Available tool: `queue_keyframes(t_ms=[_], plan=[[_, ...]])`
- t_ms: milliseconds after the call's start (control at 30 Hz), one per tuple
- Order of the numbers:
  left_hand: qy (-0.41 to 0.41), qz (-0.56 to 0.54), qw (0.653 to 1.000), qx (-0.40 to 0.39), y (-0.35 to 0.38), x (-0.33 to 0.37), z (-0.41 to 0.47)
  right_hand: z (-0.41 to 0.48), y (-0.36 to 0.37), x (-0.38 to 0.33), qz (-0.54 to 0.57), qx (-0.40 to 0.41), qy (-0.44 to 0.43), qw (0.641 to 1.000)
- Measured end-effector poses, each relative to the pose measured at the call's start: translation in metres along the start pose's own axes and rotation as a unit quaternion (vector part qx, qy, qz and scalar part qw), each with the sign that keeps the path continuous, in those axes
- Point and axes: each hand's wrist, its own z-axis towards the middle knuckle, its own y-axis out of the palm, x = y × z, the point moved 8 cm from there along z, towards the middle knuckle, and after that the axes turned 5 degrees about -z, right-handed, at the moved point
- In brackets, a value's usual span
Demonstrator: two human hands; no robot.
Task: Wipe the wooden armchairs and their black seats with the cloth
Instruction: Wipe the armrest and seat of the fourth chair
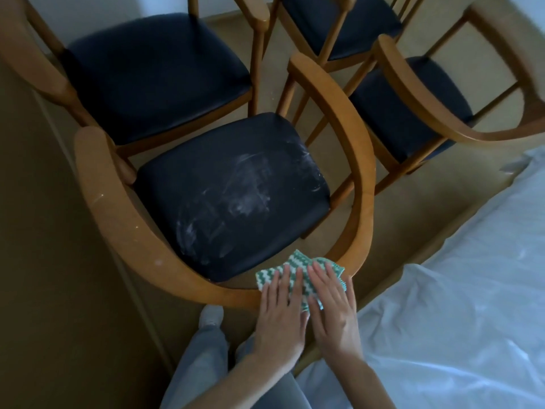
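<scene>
- pressing cloth (pixel 295 276) flat under left hand (pixel 280 315) and right hand (pixel 334 308), open palms side by side
- parked on armchair rail (pixel 177 261) running left-right; smudgy black seat (pixel 230 196) dead ahead

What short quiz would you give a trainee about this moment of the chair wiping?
1. True or false: the left hand and the right hand both press the cloth flat on the nearest curved wooden rail.
2. Where do the broad whitish smears lie? A: the nearest black seat. B: the cloth. C: the rail.
3. Fill in: ___ black seats are in view.
Key: 1 true; 2 A; 3 four.
</scene>
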Motion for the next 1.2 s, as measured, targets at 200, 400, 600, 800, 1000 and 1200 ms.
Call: queue_keyframes(t_ms=[200, 400, 600, 800, 1000, 1200], plan=[[-0.017, -0.206, 0.977, 0.042, -0.023, 0.011, 0.008, 0.003, 0.005, 0.022, -0.103, -0.051, 0.046, 0.992], [-0.062, -0.151, 0.978, 0.131, -0.058, -0.091, 0.001, -0.009, 0.044, -0.016, -0.175, -0.112, 0.086, 0.974], [-0.103, -0.001, 0.993, 0.05, -0.085, -0.143, 0.004, -0.007, 0.096, -0.075, -0.2, -0.201, 0.004, 0.959], [-0.094, 0.039, 0.995, 0.015, -0.077, -0.15, 0.003, 0.001, 0.105, -0.085, -0.193, -0.236, -0.06, 0.951], [-0.071, 0.041, 0.997, 0.016, -0.07, -0.142, 0.004, 0.0, 0.053, -0.025, -0.24, -0.184, -0.078, 0.95], [-0.025, 0.035, 0.998, 0.036, -0.055, -0.127, 0.007, 0.029, 0.004, 0.043, -0.175, -0.14, 0.013, 0.974]])
